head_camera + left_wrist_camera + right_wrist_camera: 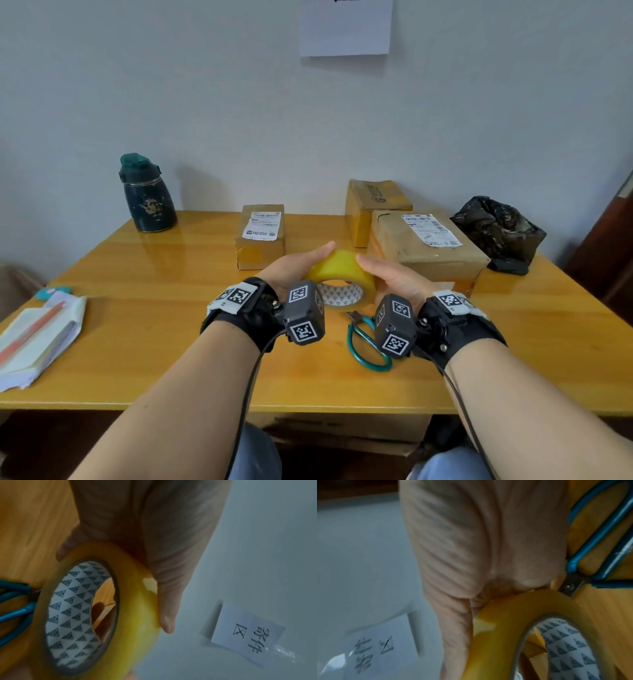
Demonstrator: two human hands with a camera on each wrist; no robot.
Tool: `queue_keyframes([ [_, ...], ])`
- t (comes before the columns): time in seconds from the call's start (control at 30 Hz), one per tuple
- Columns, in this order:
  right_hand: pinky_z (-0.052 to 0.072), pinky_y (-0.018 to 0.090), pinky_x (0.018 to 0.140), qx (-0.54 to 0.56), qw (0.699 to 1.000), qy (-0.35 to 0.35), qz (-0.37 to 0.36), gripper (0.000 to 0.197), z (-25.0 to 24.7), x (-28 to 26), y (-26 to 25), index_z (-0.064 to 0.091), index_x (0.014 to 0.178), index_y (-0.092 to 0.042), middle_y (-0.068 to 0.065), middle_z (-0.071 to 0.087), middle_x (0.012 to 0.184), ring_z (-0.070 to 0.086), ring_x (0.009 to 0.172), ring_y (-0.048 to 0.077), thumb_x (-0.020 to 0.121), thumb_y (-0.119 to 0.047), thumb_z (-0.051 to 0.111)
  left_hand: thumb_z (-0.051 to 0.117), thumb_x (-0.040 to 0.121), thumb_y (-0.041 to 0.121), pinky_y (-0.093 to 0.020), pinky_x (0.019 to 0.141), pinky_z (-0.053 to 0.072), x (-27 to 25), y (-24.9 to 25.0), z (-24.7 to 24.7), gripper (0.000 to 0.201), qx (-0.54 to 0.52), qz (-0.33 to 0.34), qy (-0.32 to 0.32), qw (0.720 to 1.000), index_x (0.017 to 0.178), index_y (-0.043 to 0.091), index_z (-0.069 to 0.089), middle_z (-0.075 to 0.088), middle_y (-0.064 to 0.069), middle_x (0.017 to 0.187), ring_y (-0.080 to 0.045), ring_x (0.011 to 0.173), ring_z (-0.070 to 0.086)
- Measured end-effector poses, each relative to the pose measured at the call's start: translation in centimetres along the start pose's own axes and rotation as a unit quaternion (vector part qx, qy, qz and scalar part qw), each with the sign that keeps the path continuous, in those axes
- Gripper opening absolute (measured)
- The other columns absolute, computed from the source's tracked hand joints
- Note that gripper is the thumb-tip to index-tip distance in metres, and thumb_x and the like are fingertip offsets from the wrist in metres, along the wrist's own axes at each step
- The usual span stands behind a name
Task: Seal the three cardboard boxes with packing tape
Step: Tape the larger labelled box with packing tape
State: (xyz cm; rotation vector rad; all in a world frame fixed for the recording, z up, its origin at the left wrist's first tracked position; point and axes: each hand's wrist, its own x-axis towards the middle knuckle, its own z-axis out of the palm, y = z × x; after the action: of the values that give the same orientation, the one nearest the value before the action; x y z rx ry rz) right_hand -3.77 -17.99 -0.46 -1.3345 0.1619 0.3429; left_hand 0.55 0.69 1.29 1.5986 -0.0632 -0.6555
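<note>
A yellow packing tape roll point(342, 269) with a triangle-patterned core is held on edge just above the wooden table point(171, 308), between both hands. My left hand point(301, 265) grips its left side, fingers laid over the rim point(133, 601) and thumb on the near face. My right hand point(387, 274) grips the right side point(501, 628). Three cardboard boxes stand behind: a small labelled box point(260, 236), a back box point(375, 205), and a large labelled box point(428, 246) right beside my right hand.
Teal-handled scissors point(368, 342) lie on the table under my right wrist. A dark bottle point(147, 195) stands back left and a black bag point(500, 229) back right. Papers with a pen point(37, 339) sit at the left edge. A note point(346, 27) hangs on the wall.
</note>
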Motion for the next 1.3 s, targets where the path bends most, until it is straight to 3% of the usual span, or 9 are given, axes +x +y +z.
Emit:
queue_keyframes([
  [0.1, 0.022, 0.063, 0.109, 0.052, 0.997, -0.047, -0.016, 0.066, -0.6, -0.5, 0.8, 0.049, 0.134, -0.010, 0.031, 0.047, 0.136, 0.036, 0.130, 0.053, 0.079, -0.036, 0.075, 0.073, 0.068, 0.060, -0.056, 0.097, 0.047, 0.1, -0.2, -0.3, 0.077, -0.015, -0.016, -0.034, 0.999, 0.122, 0.008, 0.058, 0.068, -0.023, 0.111, -0.040, 0.106, 0.064],
  [0.23, 0.017, 0.065, 0.113, 0.111, 0.989, -0.084, -0.054, 0.078, -1.5, -0.2, 1.1, 0.045, 0.137, -0.006, 0.029, 0.037, 0.145, 0.034, 0.135, 0.047, 0.072, -0.027, 0.082, 0.078, 0.067, 0.056, -0.062, 0.102, 0.040, 1.2, -0.9, -1.0, 0.077, -0.098, -0.019, -0.059, 0.993, 0.124, 0.010, 0.057, 0.063, -0.025, 0.120, -0.044, 0.115, 0.058],
  [0.37, 0.027, 0.069, 0.105, 0.070, 0.996, -0.021, -0.041, 0.062, -1.6, 0.4, 0.7, 0.058, 0.124, -0.009, 0.023, 0.064, 0.114, 0.060, 0.107, 0.042, 0.072, -0.036, 0.081, 0.055, 0.088, 0.057, -0.034, 0.078, 0.056, 2.0, -0.5, -0.9, 0.059, 0.024, 0.040, 0.013, 0.999, 0.119, 0.007, 0.060, 0.074, -0.010, 0.089, -0.020, 0.079, 0.072],
  [0.47, 0.046, 0.056, 0.095, 0.041, 0.998, 0.015, -0.053, 0.040, -1.3, 0.5, 0.1, 0.061, 0.119, -0.009, 0.025, 0.063, 0.120, 0.063, 0.107, 0.038, 0.088, -0.033, 0.063, 0.041, 0.096, 0.052, -0.016, 0.056, 0.051, 2.2, 0.4, -0.6, 0.056, 0.124, 0.088, 0.004, 0.988, 0.125, 0.007, 0.058, 0.071, -0.004, 0.085, -0.005, 0.055, 0.067],
  [0.7, 0.052, 0.044, 0.094, -0.138, 0.981, 0.098, -0.097, 0.077, -0.5, 2.0, -0.2, 0.066, 0.111, -0.008, 0.012, 0.073, 0.100, 0.070, 0.095, 0.027, 0.052, -0.057, 0.077, 0.060, 0.092, 0.025, -0.015, 0.048, 0.050, 2.9, 0.6, 1.4, 0.030, 0.106, 0.069, -0.136, 0.983, 0.118, 0.009, 0.062, 0.074, 0.001, 0.082, -0.007, 0.064, 0.070],
  [0.9, 0.047, 0.052, 0.098, -0.036, 0.995, 0.052, -0.074, 0.057, -1.7, 1.5, 0.4, 0.061, 0.122, -0.007, 0.021, 0.065, 0.117, 0.062, 0.110, 0.038, 0.083, -0.048, 0.063, 0.060, 0.090, 0.025, -0.030, 0.066, 0.059, 3.6, -0.6, 0.9, 0.021, 0.014, 0.068, -0.144, 0.987, 0.109, 0.015, 0.062, 0.074, -0.005, 0.093, -0.021, 0.083, 0.071],
  [1.0, 0.048, 0.054, 0.096, -0.024, 0.994, 0.070, -0.079, 0.055, -1.6, 1.2, 0.2, 0.062, 0.119, -0.010, 0.019, 0.068, 0.114, 0.065, 0.106, 0.036, 0.082, -0.051, 0.062, 0.071, 0.082, 0.033, -0.038, 0.080, 0.055, 3.9, -1.4, 0.5, 0.055, -0.023, 0.055, -0.158, 0.986, 0.129, 0.012, 0.052, 0.066, -0.015, 0.117, -0.030, 0.101, 0.066],
  [1.17, 0.049, 0.044, 0.098, -0.179, 0.971, 0.117, -0.111, 0.048, -1.3, 1.1, 0.4, 0.066, 0.111, -0.024, 0.003, 0.072, 0.107, 0.068, 0.101, 0.019, 0.090, -0.062, 0.046, 0.060, 0.091, 0.024, -0.018, 0.054, 0.053, 3.5, -0.6, 1.3, 0.026, 0.085, 0.070, -0.142, 0.984, 0.113, 0.011, 0.060, 0.073, -0.002, 0.089, -0.010, 0.070, 0.070],
  [1.3, 0.040, 0.041, 0.107, -0.241, 0.953, 0.147, -0.114, 0.065, -0.8, 1.1, 0.5, 0.055, 0.131, -0.019, -0.005, 0.059, 0.127, 0.056, 0.116, 0.013, 0.090, -0.066, 0.040, 0.070, 0.084, 0.025, -0.016, 0.044, 0.046, 3.8, -1.4, 3.1, 0.022, 0.066, 0.065, -0.103, 0.990, 0.097, 0.009, 0.063, 0.071, 0.000, 0.067, -0.008, 0.053, 0.066],
])
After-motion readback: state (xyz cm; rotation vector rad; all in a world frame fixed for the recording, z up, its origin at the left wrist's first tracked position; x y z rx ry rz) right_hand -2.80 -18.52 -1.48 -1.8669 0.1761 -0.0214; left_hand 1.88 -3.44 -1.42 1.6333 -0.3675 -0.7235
